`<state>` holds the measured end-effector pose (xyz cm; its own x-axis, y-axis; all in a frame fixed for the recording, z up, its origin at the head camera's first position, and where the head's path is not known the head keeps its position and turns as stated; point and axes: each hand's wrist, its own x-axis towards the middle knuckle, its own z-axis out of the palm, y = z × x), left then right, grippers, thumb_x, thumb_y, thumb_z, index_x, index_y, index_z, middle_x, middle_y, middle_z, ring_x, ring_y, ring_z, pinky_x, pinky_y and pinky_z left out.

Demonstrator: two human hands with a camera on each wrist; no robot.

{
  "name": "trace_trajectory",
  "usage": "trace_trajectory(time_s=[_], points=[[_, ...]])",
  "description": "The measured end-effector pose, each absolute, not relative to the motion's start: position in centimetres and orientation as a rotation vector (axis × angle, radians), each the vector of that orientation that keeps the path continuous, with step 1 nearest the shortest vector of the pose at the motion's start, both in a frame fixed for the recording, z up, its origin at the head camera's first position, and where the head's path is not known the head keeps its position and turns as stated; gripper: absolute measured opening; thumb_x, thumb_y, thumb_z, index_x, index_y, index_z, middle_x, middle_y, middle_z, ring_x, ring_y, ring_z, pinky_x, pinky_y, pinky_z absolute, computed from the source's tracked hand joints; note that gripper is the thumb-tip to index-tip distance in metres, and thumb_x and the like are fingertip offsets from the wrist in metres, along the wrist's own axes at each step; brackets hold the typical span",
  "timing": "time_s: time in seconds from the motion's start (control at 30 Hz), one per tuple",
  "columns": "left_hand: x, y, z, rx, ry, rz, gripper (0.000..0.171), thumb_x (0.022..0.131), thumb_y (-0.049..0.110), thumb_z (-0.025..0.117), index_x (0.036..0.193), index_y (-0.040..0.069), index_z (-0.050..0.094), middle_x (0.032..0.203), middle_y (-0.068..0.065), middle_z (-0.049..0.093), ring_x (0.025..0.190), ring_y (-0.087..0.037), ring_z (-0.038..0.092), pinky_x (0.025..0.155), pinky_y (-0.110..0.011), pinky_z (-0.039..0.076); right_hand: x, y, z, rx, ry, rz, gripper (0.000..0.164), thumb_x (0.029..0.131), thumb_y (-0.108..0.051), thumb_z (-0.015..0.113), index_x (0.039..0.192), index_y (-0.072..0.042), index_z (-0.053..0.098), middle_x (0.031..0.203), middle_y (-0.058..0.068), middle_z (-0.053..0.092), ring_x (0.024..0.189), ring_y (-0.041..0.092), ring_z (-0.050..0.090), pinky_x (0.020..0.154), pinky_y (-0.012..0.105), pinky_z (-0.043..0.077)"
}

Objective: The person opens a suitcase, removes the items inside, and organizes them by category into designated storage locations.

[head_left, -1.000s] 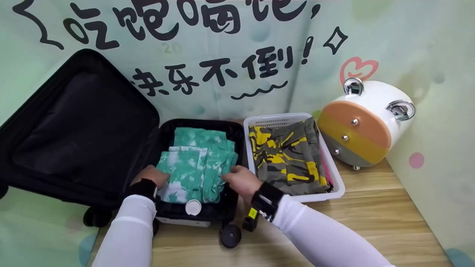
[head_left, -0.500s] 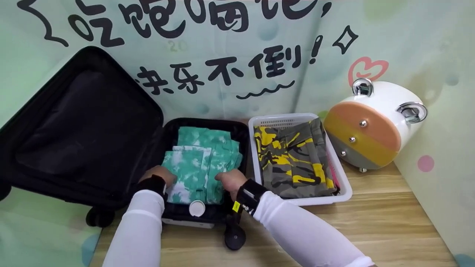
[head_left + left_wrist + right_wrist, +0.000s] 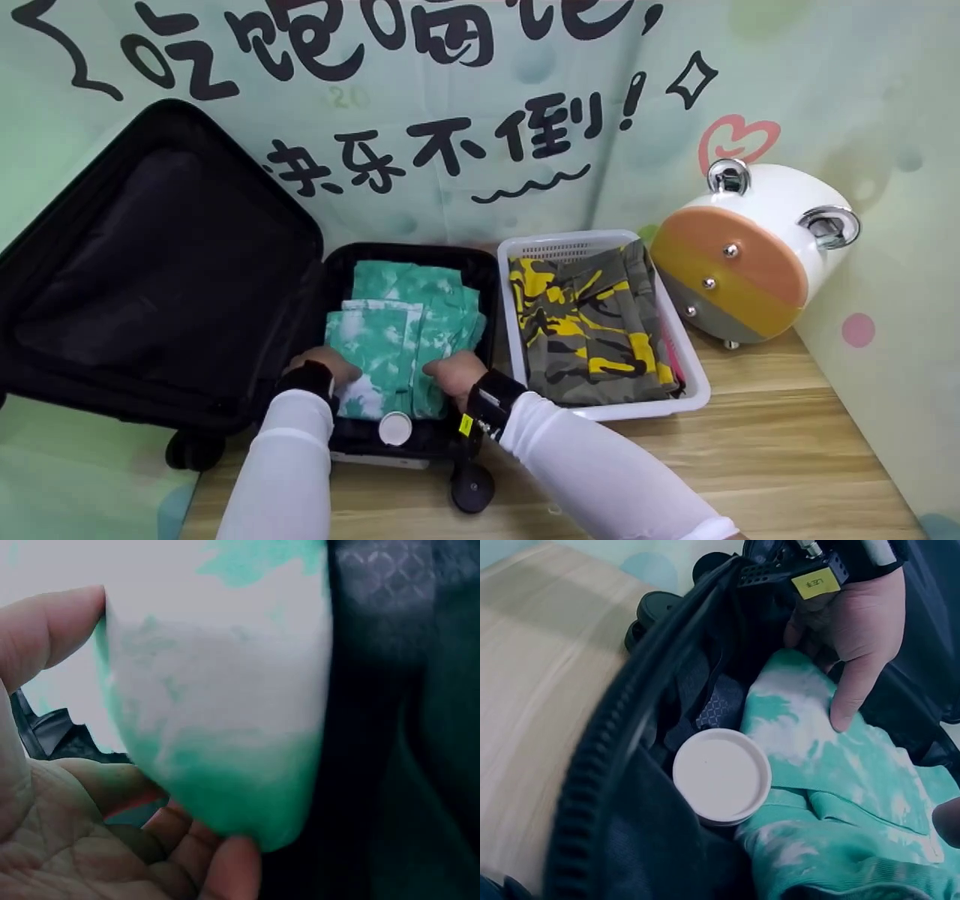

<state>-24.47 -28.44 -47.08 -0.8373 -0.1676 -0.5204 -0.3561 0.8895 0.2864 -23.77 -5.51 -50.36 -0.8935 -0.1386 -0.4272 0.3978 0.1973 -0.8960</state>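
Folded green-and-white tie-dye clothes lie in the black-lined half of an open suitcase. At their left edge my left hand pinches the folded cloth; the left wrist view shows the thumb on top and the other fingers curled beneath the edge. My right hand grips the right side of the same clothes, thumb over the top, other fingers hidden at the edge. Between the hands, near the suitcase's front wall, stands a round container with a white lid.
The suitcase lid leans open on the left. To the right, a white plastic basket holds a folded yellow-and-grey camouflage garment. Behind it stands a white stool-like object with a striped end and metal rings. A printed backdrop encloses the wooden surface.
My right hand has moved left, inward over the clothes' right edge. My left hand has slid slightly toward the front along the left edge. Basket and suitcase stay put.
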Motion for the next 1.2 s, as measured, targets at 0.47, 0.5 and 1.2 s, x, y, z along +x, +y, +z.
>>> trace_trajectory(time_s=[0.47,0.5,1.2], points=[[-24.75,-27.87,-47.15,-0.404,2.551,0.654,0.051,0.099,0.032,0.066,0.124,-0.013,0.066,0.112,-0.025,0.069,0.099,-0.035,0.067,0.087,-0.042,0.056,-23.69,-5.73,-50.47,0.42,1.945,-1.845,0.104,0.09,-0.018,0.077,0.157,0.014,0.005,0.15,0.034,0.04,0.135,0.042,0.052,0.109,0.05,0.053],[-24.73,-27.9,-47.18,-0.397,2.549,0.655,0.05,0.099,0.032,0.065,0.123,-0.012,0.066,0.11,-0.023,0.069,0.097,-0.033,0.066,0.086,-0.041,0.056,-23.74,-5.73,-50.45,0.43,1.947,-1.844,0.104,0.09,-0.021,0.078,0.158,0.013,0.005,0.15,0.034,0.041,0.135,0.043,0.053,0.108,0.051,0.054],[-24.63,-27.84,-47.23,-0.44,2.539,0.561,0.07,0.097,0.042,0.062,0.137,-0.016,0.057,0.138,-0.04,0.052,0.124,-0.047,0.053,0.107,-0.055,0.048,-23.91,-5.56,-50.83,0.392,2.132,-1.694,0.079,0.09,-0.005,0.061,0.154,0.009,0.018,0.119,0.026,0.06,0.102,0.036,0.066,0.07,0.036,0.058]])
